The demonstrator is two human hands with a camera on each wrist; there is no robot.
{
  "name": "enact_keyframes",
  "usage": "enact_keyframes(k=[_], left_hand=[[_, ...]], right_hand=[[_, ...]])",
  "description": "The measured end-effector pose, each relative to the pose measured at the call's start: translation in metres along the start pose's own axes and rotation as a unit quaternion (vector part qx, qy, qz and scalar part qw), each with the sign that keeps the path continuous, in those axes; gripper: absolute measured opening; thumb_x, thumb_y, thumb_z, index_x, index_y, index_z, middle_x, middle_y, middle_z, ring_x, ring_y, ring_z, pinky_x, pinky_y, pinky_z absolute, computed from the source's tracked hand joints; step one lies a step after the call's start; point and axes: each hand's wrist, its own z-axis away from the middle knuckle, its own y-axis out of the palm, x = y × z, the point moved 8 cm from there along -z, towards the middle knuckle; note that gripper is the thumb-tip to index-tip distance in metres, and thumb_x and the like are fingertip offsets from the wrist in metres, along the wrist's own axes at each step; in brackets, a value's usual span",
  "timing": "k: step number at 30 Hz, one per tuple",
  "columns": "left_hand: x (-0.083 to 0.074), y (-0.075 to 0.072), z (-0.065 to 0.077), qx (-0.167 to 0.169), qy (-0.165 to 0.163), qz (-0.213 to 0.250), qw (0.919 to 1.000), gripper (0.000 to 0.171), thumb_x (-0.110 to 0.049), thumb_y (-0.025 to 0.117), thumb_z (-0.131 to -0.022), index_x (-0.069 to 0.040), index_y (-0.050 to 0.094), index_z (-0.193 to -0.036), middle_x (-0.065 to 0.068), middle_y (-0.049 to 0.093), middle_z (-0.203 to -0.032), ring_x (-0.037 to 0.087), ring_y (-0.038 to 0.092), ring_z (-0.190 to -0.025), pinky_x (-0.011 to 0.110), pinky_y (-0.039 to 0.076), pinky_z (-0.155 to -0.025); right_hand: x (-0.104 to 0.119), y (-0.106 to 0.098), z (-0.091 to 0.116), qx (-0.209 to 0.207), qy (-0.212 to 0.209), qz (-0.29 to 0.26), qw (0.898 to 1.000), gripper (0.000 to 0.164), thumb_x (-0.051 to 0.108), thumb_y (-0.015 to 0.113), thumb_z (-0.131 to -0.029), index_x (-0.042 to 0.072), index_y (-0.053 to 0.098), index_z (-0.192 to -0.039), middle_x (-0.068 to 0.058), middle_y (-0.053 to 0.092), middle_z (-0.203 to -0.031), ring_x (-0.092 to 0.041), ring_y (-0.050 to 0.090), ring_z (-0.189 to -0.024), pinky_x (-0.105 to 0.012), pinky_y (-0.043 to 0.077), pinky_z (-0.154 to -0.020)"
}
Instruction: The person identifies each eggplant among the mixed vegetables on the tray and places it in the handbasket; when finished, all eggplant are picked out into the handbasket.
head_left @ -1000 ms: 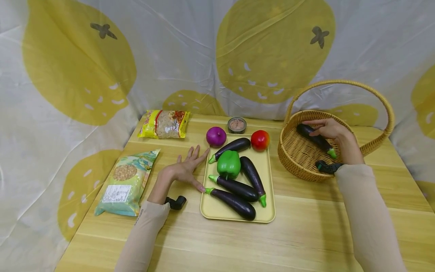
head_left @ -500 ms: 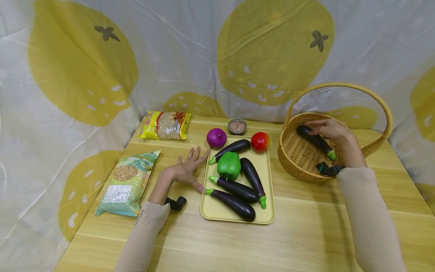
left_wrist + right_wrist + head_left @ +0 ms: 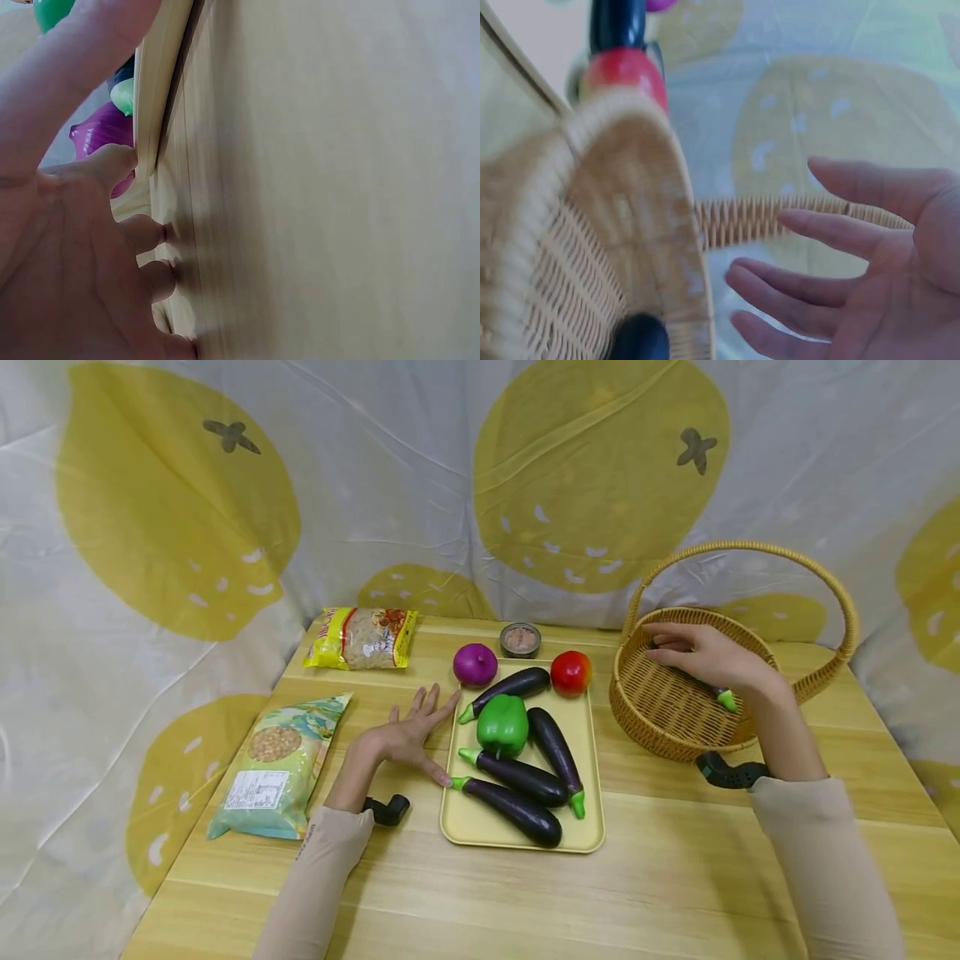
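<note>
My left hand [image 3: 405,739] spreads its fingers at the left edge of a pale yellow tray [image 3: 465,828], thumb and forefinger touching the rim. Several eggplants [image 3: 513,812] and a green bell pepper [image 3: 502,725] lie on that tray. A purple onion [image 3: 475,665] and a red round fruit [image 3: 571,673] are at its far corners. Over the wicker basket [image 3: 637,727] on the right hovers my right hand [image 3: 712,653], holding nothing, its fingers loosely extended in the right wrist view. Below it one eggplant [image 3: 641,337] lies inside the basket, mostly hidden by the hand in the head view.
The basket's tall handle [image 3: 840,602] arches above the right hand. A small round tin [image 3: 521,640] stands behind the tray. To the left lie a yellow food bag [image 3: 362,638] and a green-blue bag [image 3: 277,768]. A lemon-print cloth [image 3: 405,485] hangs behind the table.
My right hand has let go of the eggplant, which stays in the basket, and has lifted off it. The left hand keeps its place at the tray.
</note>
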Motion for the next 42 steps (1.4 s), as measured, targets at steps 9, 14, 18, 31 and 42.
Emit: enact_keyframes(k=[9,14,18,31,42], left_hand=[[0.001,0.001,0.000,0.001,-0.001,-0.002,1.0000,0.143,-0.046,0.094,-0.070,-0.026,-0.009,-0.167,0.019,-0.028,-0.169,0.039,-0.030,-0.157,0.073,-0.017,-0.120],[0.000,0.000,0.001,-0.001,0.001,0.003,1.0000,0.142,-0.045,0.094,-0.070,-0.025,-0.009,-0.167,0.020,-0.028,-0.169,0.040,-0.029,-0.157,0.074,-0.017,-0.120],[0.000,0.000,0.001,-0.001,0.002,0.003,1.0000,0.142,-0.046,0.094,-0.071,-0.025,-0.009,-0.167,0.021,-0.028,-0.169,0.041,-0.029,-0.156,0.074,-0.017,-0.119],[0.001,0.000,0.000,0.002,-0.001,0.001,1.0000,0.142,-0.046,0.093,-0.071,-0.026,-0.009,-0.167,0.020,-0.028,-0.169,0.039,-0.030,-0.156,0.073,-0.018,-0.120],[0.001,0.001,0.001,-0.002,-0.001,0.003,1.0000,0.141,-0.044,0.094,-0.072,-0.024,-0.009,-0.167,0.021,-0.027,-0.169,0.041,-0.028,-0.157,0.074,-0.017,-0.120]], right_hand=[[0.037,0.044,0.021,-0.024,-0.070,-0.020,0.997,0.062,0.034,0.056,-0.108,0.018,0.033,-0.163,-0.019,0.047,-0.157,-0.038,0.052,-0.139,-0.062,0.048,-0.107],[0.050,0.072,0.024,-0.046,-0.104,-0.064,0.991,0.057,0.028,0.059,-0.107,0.016,0.041,-0.160,-0.013,0.049,-0.157,-0.038,0.053,-0.139,-0.061,0.046,-0.111],[0.054,0.100,0.024,-0.030,-0.114,-0.068,0.991,0.057,0.030,0.061,-0.105,0.017,0.044,-0.158,-0.016,0.049,-0.156,-0.041,0.053,-0.138,-0.059,0.050,-0.109],[0.049,0.159,0.004,-0.035,-0.120,-0.032,0.992,0.059,0.023,0.069,-0.100,0.014,0.049,-0.155,-0.027,0.055,-0.142,-0.043,0.056,-0.131,-0.060,0.052,-0.104],[0.045,0.165,-0.003,-0.063,-0.099,-0.006,0.993,0.058,0.020,0.070,-0.099,0.015,0.050,-0.154,-0.027,0.057,-0.138,-0.042,0.058,-0.126,-0.058,0.054,-0.100]])
